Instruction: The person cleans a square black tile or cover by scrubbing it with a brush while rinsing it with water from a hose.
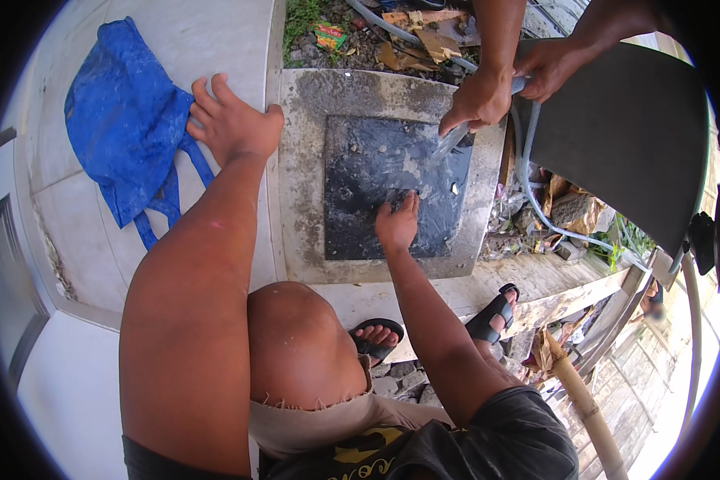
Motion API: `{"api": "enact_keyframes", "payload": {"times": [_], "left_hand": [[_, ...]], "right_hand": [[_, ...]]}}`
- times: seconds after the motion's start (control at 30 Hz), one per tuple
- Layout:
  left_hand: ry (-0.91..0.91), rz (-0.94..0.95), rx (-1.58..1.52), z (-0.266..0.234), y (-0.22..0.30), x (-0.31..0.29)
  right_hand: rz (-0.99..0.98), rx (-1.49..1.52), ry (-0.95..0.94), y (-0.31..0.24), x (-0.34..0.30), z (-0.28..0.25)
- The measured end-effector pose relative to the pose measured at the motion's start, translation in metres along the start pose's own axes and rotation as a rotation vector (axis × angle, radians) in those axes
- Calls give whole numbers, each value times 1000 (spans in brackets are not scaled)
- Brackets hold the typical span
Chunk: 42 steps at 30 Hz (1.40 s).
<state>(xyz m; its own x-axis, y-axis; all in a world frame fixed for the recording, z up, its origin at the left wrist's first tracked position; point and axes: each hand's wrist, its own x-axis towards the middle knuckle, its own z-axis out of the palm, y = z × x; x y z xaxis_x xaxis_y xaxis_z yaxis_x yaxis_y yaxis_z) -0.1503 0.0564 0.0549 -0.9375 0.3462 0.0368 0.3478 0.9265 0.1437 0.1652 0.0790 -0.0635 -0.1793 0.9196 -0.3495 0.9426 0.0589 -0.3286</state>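
Note:
My left hand (pixel 234 120) is spread on the pale tiled ledge (pixel 216 48), its fingertips beside a crumpled blue cloth bag (pixel 124 120) with straps. It holds nothing. On a wet black square panel (pixel 360 232), my right hand (pixel 398 226) reaches down with thumb and fingers drawn in. Something greyish shows at its fingertips, too small to name. The panel lies in a rough concrete slab (pixel 300 184) and carries grey smears and small bits. From the upper right, another person's hands (pixel 484 96) grip a hose (pixel 528 152), and water runs from it onto the panel.
A large dark board (pixel 624 136) leans at the right. Soil, rubble and litter (pixel 568 204) lie beside the slab and beyond it. My sandalled feet (pixel 376 336) are near the slab's front edge. A bamboo pole (pixel 588 408) stands at lower right.

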Motion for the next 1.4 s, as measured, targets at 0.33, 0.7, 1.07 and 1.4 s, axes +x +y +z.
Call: {"api": "enact_keyframes", "payload": {"times": [0.33,0.7,1.07,1.4], "left_hand": [[-7,5,19,-5,1,2],[-17,2,1,0,2,0],[6,-8,29,-4,0,2],[-18,-14,20,-4,0,0]], "right_hand": [[-35,-168,-181,-19,9,-26],[-81,81,-177,15,33,-1],[236,357,-379,17,47,1],[315,489,-308,8,42,-7]]}}
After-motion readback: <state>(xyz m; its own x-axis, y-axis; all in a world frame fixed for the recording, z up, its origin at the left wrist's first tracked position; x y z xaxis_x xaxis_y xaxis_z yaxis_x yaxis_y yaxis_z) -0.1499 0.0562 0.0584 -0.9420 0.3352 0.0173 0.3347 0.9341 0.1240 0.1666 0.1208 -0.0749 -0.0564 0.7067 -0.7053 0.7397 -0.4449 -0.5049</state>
